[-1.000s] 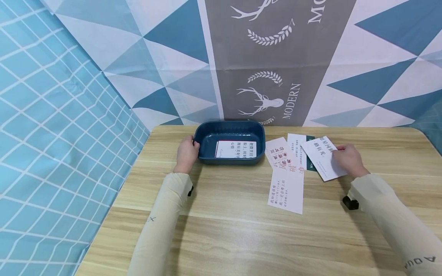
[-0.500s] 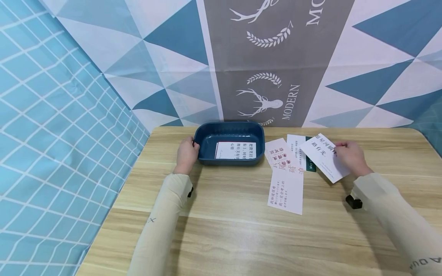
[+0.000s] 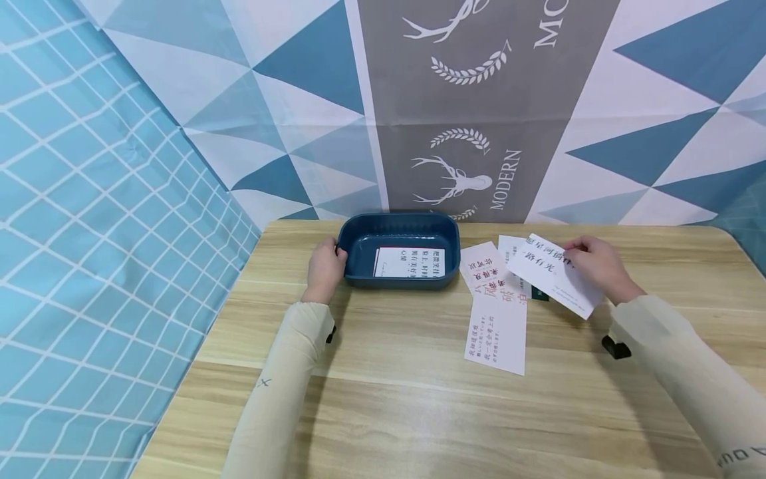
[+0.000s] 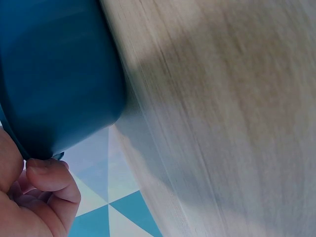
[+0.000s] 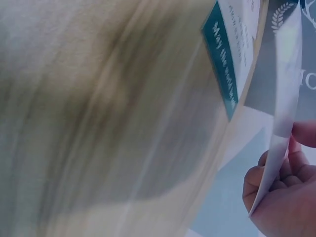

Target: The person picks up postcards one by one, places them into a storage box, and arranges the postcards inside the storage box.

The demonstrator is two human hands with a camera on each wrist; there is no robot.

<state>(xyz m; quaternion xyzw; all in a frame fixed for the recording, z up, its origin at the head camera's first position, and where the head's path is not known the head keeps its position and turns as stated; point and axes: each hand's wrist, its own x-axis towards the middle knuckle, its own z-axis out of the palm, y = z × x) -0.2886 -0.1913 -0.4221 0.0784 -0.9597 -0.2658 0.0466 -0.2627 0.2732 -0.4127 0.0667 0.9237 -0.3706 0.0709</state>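
The left hand [image 3: 326, 269] pinches the rim of a blue bin [image 3: 391, 282] at its nine o'clock end, thumb and curled fingers closed on the edge. Inside the bin, toward five o'clock, lies a white printed card [image 3: 409, 262], a dark red edge showing along its far side. At three o'clock from the bin, well apart from it, the right hand [image 3: 601, 266] holds a white lettered card [image 3: 550, 276] between thumb and fingers; the right wrist view shows this card nearly edge-on, raised off the wooden table [image 3: 383, 399]. In the head view it partly covers a green-striped card [image 3: 540, 293] lying on the table. A pink card [image 3: 481, 259] with red writing lies just beside the bin at three o'clock, and a white card [image 3: 495, 336] lies toward four o'clock, meeting the pink one. A patterned backdrop [image 3: 455, 106] stands at twelve o'clock behind everything.
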